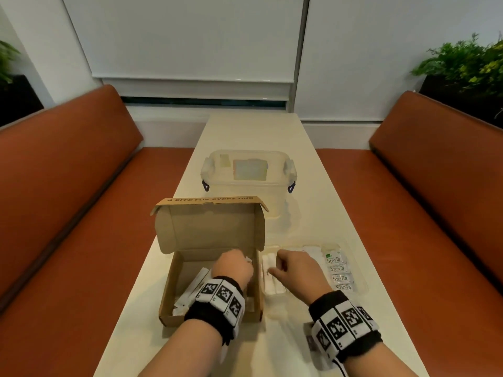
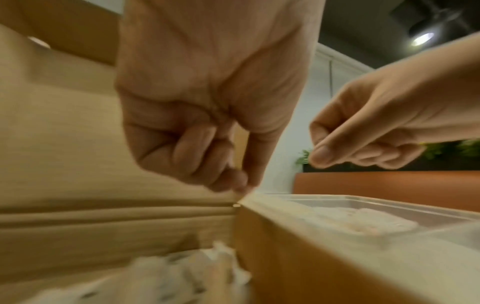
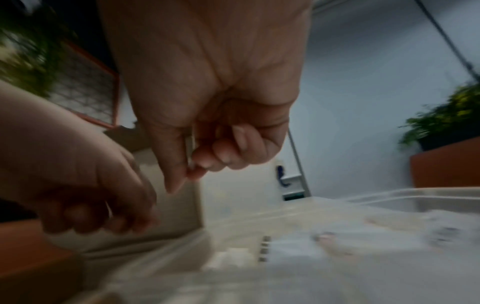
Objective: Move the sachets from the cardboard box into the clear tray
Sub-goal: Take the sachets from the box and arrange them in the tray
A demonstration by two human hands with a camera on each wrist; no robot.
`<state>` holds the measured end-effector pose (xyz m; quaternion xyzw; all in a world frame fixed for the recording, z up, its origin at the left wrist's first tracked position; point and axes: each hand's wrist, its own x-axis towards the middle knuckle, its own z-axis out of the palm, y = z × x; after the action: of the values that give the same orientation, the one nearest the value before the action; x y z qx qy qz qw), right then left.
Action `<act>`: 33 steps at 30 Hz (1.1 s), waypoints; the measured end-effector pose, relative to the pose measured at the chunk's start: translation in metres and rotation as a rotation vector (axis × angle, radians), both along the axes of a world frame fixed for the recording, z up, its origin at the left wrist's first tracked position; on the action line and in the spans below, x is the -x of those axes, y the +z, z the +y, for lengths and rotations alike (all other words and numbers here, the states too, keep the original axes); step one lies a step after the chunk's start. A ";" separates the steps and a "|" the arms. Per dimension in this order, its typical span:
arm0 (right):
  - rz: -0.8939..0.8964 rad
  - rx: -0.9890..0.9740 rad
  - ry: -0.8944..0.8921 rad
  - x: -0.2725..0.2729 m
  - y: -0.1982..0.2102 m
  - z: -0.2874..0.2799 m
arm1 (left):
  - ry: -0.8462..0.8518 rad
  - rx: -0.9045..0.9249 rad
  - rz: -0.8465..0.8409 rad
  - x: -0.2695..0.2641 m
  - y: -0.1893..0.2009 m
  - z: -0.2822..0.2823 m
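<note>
The open cardboard box sits near the table's front edge, with several white sachets lying in its left half. My left hand is inside the box by its right wall, fingers curled, pinching a small white sachet at the fingertips. The clear tray stands right beside the box and holds white sachets and a row of Stevia sachets. Over the tray's left end, my right hand hovers with curled fingers, and nothing shows in it. The right wrist view is blurred.
A clear lidded storage container stands behind the box in the middle of the narrow white table. Orange benches run along both sides. Potted plants sit at the far corners.
</note>
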<state>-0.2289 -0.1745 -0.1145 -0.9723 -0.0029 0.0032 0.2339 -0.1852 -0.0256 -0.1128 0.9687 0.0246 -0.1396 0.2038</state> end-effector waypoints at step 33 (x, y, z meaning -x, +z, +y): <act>0.472 0.331 0.328 -0.054 -0.027 0.122 | 0.556 0.597 -0.028 -0.007 -0.027 0.081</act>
<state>-0.1751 -0.0527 -0.1419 -0.9561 -0.1045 0.2663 0.0632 -0.1783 0.0549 -0.1397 0.8252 0.2413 -0.0671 0.5063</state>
